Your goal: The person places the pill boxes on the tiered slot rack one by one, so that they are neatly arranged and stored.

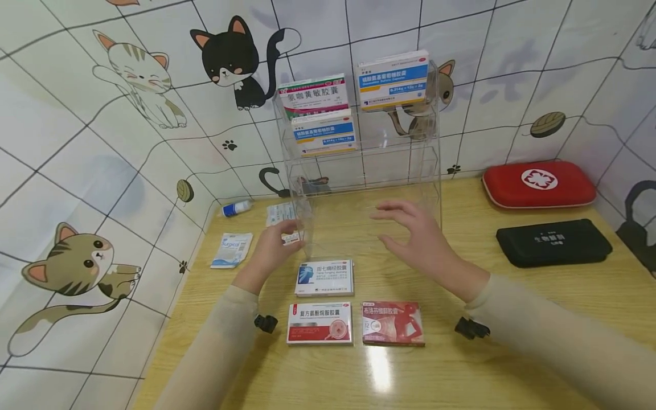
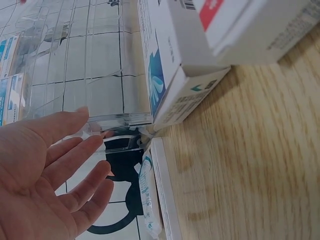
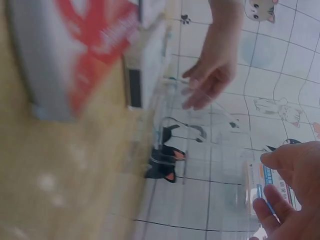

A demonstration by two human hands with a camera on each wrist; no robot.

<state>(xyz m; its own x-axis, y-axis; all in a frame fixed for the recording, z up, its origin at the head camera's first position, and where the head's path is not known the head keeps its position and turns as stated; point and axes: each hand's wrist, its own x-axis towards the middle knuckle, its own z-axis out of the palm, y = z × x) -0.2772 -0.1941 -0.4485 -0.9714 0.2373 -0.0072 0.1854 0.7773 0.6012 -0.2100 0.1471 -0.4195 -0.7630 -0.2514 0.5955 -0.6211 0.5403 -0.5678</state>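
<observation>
A clear plastic tiered rack (image 1: 365, 187) stands against the wall. My left hand (image 1: 273, 250) is at the rack's lower left side, thumb and fingers spread apart around the edge of its side panel. In the left wrist view the thumb tip overlaps that edge, and the fingers are loosely extended. My right hand (image 1: 417, 239) hovers before the lower right of the rack, fingers spread and holding nothing. On the table before the rack lie a white medicine box (image 1: 324, 278), a red-and-white medicine box (image 1: 320, 323) and a red medicine box (image 1: 393, 323).
Blue-and-white boxes (image 1: 393, 81) and a green-and-magenta box (image 1: 315, 97) sit on the rack's upper tiers. To the left lie a small bottle (image 1: 236, 208) and a surgical packet (image 1: 232, 250). A red zip case (image 1: 539, 184) and a black case (image 1: 553, 243) lie right.
</observation>
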